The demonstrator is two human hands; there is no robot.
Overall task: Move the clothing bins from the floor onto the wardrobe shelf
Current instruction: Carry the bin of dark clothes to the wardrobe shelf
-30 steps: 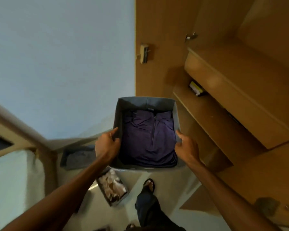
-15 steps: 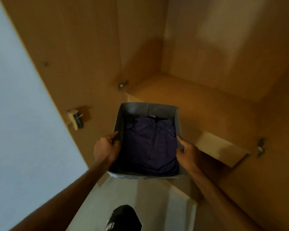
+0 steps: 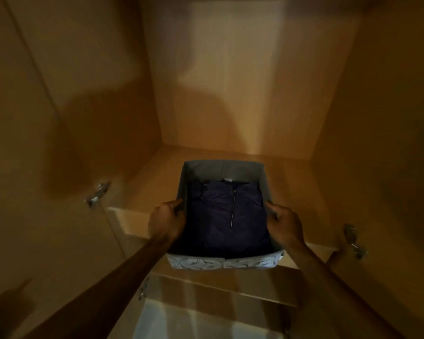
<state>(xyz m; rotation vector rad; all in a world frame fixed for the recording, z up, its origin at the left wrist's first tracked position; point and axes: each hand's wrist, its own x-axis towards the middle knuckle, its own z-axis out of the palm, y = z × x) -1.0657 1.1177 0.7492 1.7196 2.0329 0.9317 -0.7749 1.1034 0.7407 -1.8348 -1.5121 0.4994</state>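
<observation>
Fingers of left hand and right hand clamped on side walls of grey fabric bin, partly over wardrobe shelf; folded navy zip top inside. Risk: near end overhanging, tipping off if released early.

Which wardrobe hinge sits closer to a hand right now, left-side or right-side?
The right-side hinge: it sits just beyond the right hand gripping the bin. The left-side hinge is farther from the left hand.
</observation>
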